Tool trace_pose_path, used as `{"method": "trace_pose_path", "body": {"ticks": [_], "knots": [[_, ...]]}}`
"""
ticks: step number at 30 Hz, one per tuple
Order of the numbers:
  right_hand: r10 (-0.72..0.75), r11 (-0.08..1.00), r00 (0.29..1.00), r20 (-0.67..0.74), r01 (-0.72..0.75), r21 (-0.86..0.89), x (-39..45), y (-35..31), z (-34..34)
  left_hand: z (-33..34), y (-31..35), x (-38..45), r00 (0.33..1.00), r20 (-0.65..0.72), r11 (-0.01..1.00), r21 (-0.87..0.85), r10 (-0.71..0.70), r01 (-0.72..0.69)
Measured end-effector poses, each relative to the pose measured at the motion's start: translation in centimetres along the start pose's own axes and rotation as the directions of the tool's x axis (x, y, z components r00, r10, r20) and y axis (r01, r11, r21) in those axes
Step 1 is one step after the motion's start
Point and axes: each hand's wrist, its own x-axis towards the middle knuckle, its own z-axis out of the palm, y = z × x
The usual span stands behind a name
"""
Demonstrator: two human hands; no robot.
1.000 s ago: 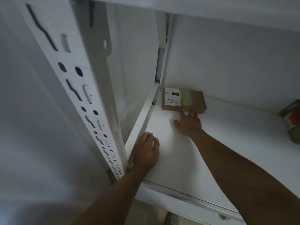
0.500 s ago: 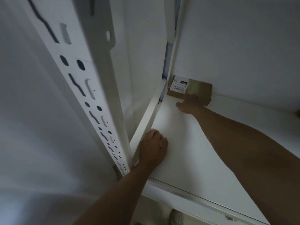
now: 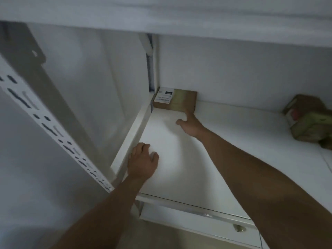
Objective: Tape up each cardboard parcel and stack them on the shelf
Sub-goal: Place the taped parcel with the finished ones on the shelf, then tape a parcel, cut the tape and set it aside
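Note:
A flat brown cardboard parcel (image 3: pixel 175 102) with a white label lies in the back left corner of the white shelf (image 3: pixel 224 144), against the rear wall. My right hand (image 3: pixel 190 124) reaches in with straight fingers, and its fingertips touch the parcel's front right edge. My left hand (image 3: pixel 142 161) rests on the shelf board near its left front corner, fingers loosely bent and holding nothing.
More taped parcels (image 3: pixel 309 118) stand at the shelf's right end. A perforated white upright post (image 3: pixel 45 115) runs down the left, and the shelf above (image 3: pixel 179 20) hangs low overhead. The shelf's metal front rim (image 3: pixel 197 209) crosses below my arms.
My right hand has slid from the parcel's front middle to its right front edge. The view has tilted, bringing the upper shelf and the right-hand parcels into sight.

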Motion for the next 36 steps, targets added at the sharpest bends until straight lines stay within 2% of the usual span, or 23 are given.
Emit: {"method": "trace_pose_path", "body": {"ticks": [2,4,5,8,10,13,17,24,27,29,32,36], "knots": [[0.075,0.996,0.996,0.057,-0.072,-0.047,-3.0,3.9,-2.2,-0.5,2.7,0.2,0.996,0.075,0.992,0.118,-0.043,0.034],[0.105,0.994,0.993,0.045,-0.104,-0.04,-6.2,8.0,-5.2,-0.4,6.4,0.1,0.978,0.163,0.975,0.201,-0.133,0.099],[0.113,0.993,0.993,0.024,-0.112,-0.046,-8.0,9.8,-7.2,0.1,8.7,-0.1,0.978,0.178,0.979,0.19,-0.111,0.076],[0.085,0.995,0.99,-0.112,-0.091,-0.041,-14.2,14.6,-13.9,2.4,18.1,-1.6,0.972,0.203,0.99,0.057,0.118,-0.132],[0.061,0.998,0.972,-0.227,-0.061,0.007,-18.1,17.7,-18.3,3.9,26.0,-3.4,0.943,0.261,0.977,0.003,0.206,-0.214],[0.114,0.993,0.953,-0.281,-0.108,0.037,-23.4,22.1,-24.5,6.4,36.3,-6.3,0.911,0.376,0.984,-0.119,0.169,-0.133],[0.123,0.992,0.923,-0.365,-0.123,0.024,-29.1,27.1,-30.8,9.4,44.9,-9.7,0.879,0.421,0.96,-0.249,0.225,-0.126],[0.175,0.971,0.873,-0.455,-0.23,-0.069,-32.8,33.1,-37.3,13.3,53.3,-12.1,0.819,0.467,0.919,-0.355,0.334,-0.172],[0.203,0.958,0.824,-0.528,-0.279,-0.067,-33.2,34.4,-39.2,15.3,56.1,-11.8,0.796,0.513,0.898,-0.433,0.321,-0.083],[0.261,0.932,0.801,-0.539,-0.355,-0.077,-33.5,35.4,-40.4,16.6,58.1,-11.3,0.775,0.543,0.888,-0.458,0.323,-0.049],[0.344,0.865,0.77,-0.537,-0.483,-0.139,-33.9,36.9,-42.3,18.8,60.7,-10.6,0.78,0.537,0.852,-0.524,0.321,0.01],[0.384,0.843,0.776,-0.5,-0.516,-0.154,-34.1,37.5,-45.0,22.5,62.3,-9.4,0.79,0.571,0.874,-0.477,0.224,0.097]]}}
